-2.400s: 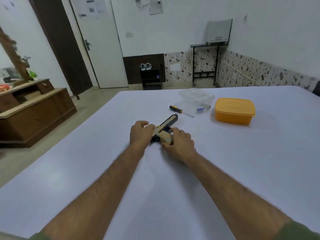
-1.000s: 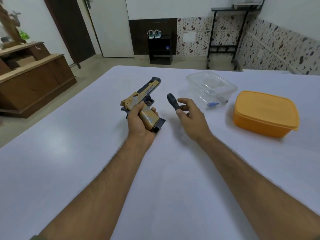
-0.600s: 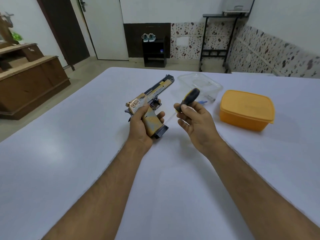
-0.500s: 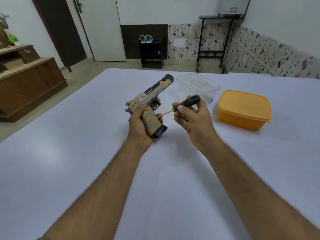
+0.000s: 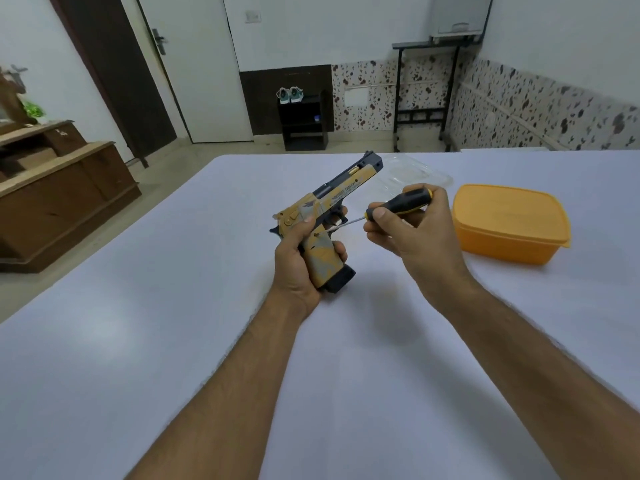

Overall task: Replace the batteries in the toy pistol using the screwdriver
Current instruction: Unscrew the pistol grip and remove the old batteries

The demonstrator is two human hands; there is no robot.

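While the pistol [image 5: 329, 216] is gripped by the left hand [image 5: 304, 261] around its handle, well above the table [image 5: 138, 341], the muzzle is angled up and away so that the right-hand face of the frame is turned toward the tool. The fingers are wrapped round the handle and the thumb is laid across the upper frame, seemingly to keep the toy from twisting under pressure. The screwdriver [image 5: 398, 206] is held in the right hand [image 5: 412, 230], its dark handle enclosed by curled fingers with the thumb pressed near the yellow collar, a grip suited to turning. The thin shaft is directed down and leftward, and its tip is placed at the top of the handle just below the trigger guard, presumably at a screw of the battery cover; whether the tip is seated in a screw head cannot be told. An orange box [image 5: 509, 223] with its lid on is set to the right, near the hands, and a clear tub [image 5: 415, 173] is partly hidden behind the pistol and screwdriver, both probably kept close for parts. The cover is judged to be unopened as yet, so the task is at an early stage.
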